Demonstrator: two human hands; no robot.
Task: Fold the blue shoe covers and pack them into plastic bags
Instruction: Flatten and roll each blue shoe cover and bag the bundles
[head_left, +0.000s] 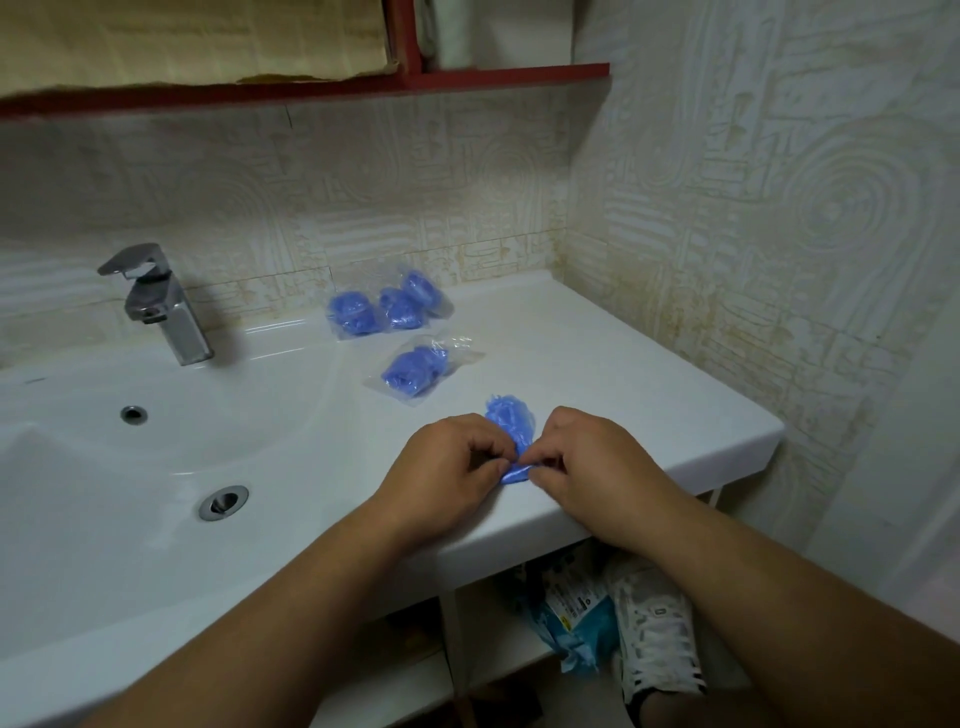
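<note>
Right now I read both hands low at the counter's (649, 364) front edge, meeting over one blue cover (511, 423). The left hand (447, 467) has its fingers curled and pinches the cover's near end from nine o'clock. The right hand (587, 462) pinches the same end from three o'clock, its thumb and forefinger tips almost touching the left's. The cover lies on the white counter, its crumpled far part running toward twelve o'clock from the hands and its near end a smooth tight fold between the fingertips. At eleven o'clock from the hands, near, lies a packed bag (415, 371), clear plastic with blue inside. Further out on the same line, against the tiled wall, three packed bags (397, 309) sit touching one another. The basin (104, 519) fills the counter's nine o'clock side, with its drain (223, 502), an overflow hole (134, 414) and a chrome tap (156, 306) at ten o'clock. A red shelf (311, 89) runs along the top. Below the counter, at five o'clock, I see a white sneaker (657, 639) and just beside it a blue packet (571, 623).
</note>
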